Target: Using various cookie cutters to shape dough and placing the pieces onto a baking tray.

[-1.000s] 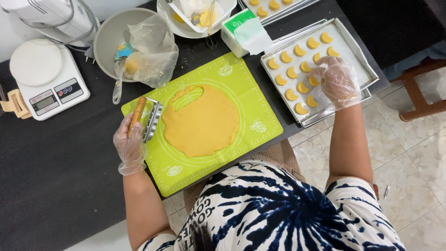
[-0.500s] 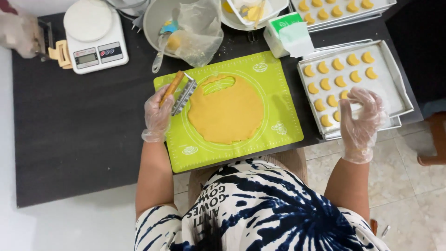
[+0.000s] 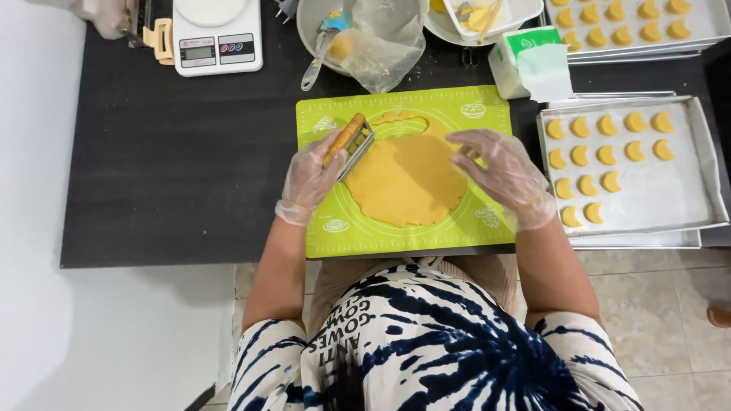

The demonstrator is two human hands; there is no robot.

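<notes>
Dough sheet [image 3: 407, 183], flat yellow round, sits mid green baking mat [image 3: 335, 236] at the desk's [image 3: 175, 183] front edge, centre.

Left to right:
- Far left back corner: another person's gloved hand [image 3: 103, 15] at the desk edge, next to a beige clip-like item [image 3: 160, 38].
- White kitchen scale [image 3: 215, 34] at the back edge, left of centre.
- Left hand [image 3: 308, 179], clear glove, fingers curled round the wooden handle of a metal cutter [image 3: 352, 141]; cutter sits at the dough's upper left edge, touching it.
- Bowl [image 3: 304, 23] with a clear plastic bag [image 3: 381, 46] and a spoon [image 3: 316, 65] behind the mat.
- Right hand [image 3: 499, 175], gloved, fingers spread and loose, over the dough's right edge; contact unclear, pinching nothing.
- White plate [image 3: 518, 15] with scraps at the back edge; small green-and-white box [image 3: 529, 65] just off the mat's back right corner.
- Baking tray [image 3: 704, 152] at the right edge, papered, with rows of yellow crescent pieces [image 3: 605, 156]. Second tray [image 3: 704, 27] of the same pieces behind it at the back right corner.
</notes>
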